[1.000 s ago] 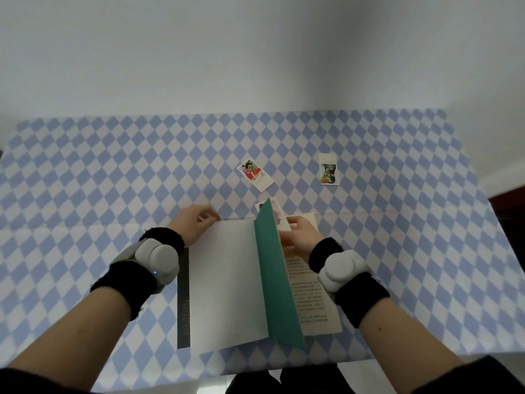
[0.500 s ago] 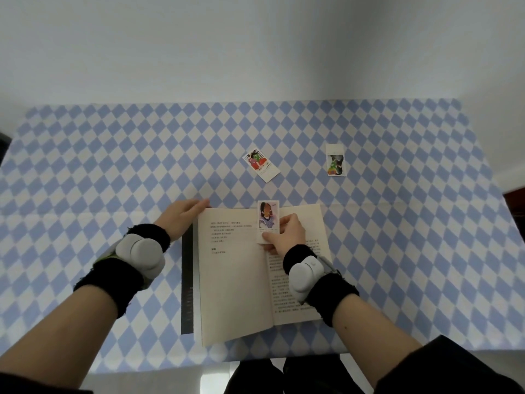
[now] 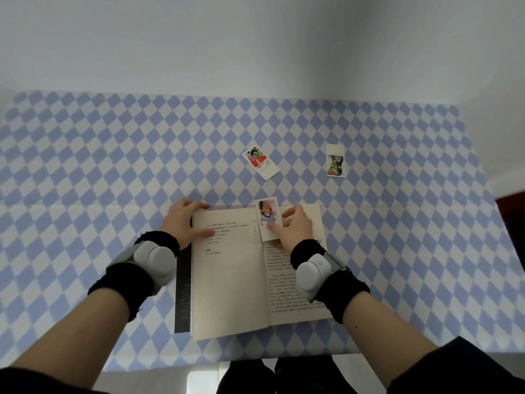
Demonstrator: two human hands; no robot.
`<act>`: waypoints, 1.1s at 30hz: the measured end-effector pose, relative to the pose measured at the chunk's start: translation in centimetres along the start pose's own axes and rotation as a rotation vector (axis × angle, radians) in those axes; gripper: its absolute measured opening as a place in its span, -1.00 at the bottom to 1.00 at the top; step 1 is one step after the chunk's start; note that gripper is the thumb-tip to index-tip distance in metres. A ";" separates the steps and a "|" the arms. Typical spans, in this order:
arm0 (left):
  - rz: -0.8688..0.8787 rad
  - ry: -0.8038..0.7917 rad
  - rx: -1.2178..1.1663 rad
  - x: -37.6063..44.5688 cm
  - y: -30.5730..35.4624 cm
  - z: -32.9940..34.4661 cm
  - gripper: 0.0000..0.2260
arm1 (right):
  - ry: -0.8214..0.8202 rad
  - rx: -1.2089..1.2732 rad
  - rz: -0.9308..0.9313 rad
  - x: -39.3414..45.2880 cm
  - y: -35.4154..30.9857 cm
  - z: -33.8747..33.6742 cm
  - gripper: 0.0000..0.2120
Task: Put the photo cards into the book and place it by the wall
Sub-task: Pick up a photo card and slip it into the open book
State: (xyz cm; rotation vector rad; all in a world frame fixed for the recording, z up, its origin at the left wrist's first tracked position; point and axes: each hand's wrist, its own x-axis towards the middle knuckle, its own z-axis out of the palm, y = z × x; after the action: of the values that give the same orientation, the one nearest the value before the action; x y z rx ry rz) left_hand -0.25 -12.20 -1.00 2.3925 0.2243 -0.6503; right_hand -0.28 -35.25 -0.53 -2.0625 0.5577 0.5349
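Note:
The book point(image 3: 233, 282) lies open and flat near the table's front edge, printed pages up. A photo card point(image 3: 267, 218) sits upright along the gutter at the top of the book, its upper end sticking past the page edge. My right hand point(image 3: 295, 230) pinches this card at its lower right, thumb on top. My left hand point(image 3: 184, 221) presses flat on the top left corner of the left page. Two more photo cards lie on the cloth beyond the book: one tilted point(image 3: 260, 162) at the centre, one upright point(image 3: 335, 164) to the right.
A blue-and-white diamond tablecloth point(image 3: 113, 172) covers the table, which runs back to a white wall point(image 3: 255, 46). A dark strip of the book's cover point(image 3: 183, 291) shows left of the pages. Dark furniture point(image 3: 511, 217) is at the far right edge.
The green page that stood up a second ago now lies flat and the book is open. My left hand has moved onto the left page. The card stays at the gutter under my right fingers.

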 end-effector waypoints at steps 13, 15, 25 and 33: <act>-0.116 -0.019 0.221 1.4 0.3 -0.6 -0.48 | 0.004 -0.062 -0.065 0.6 0.1 0.3 -0.63; -0.135 -0.038 0.204 1.4 0.2 -1.0 -0.46 | 0.013 -0.064 -0.054 0.8 0.0 0.1 -0.57; -0.171 -0.104 0.032 1.1 1.9 -2.9 -0.61 | 0.019 -0.106 -0.094 0.7 0.2 0.4 -0.54; -0.079 -0.202 -0.120 0.2 6.2 -5.5 -0.83 | -0.051 -0.134 -0.061 1.5 0.8 -2.0 -0.68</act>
State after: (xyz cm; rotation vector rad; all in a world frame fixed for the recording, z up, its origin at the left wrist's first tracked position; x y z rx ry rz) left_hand 4.03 -13.60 5.97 2.1948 0.2645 -0.8837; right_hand 0.80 -37.60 -0.94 -2.1786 0.4377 0.6015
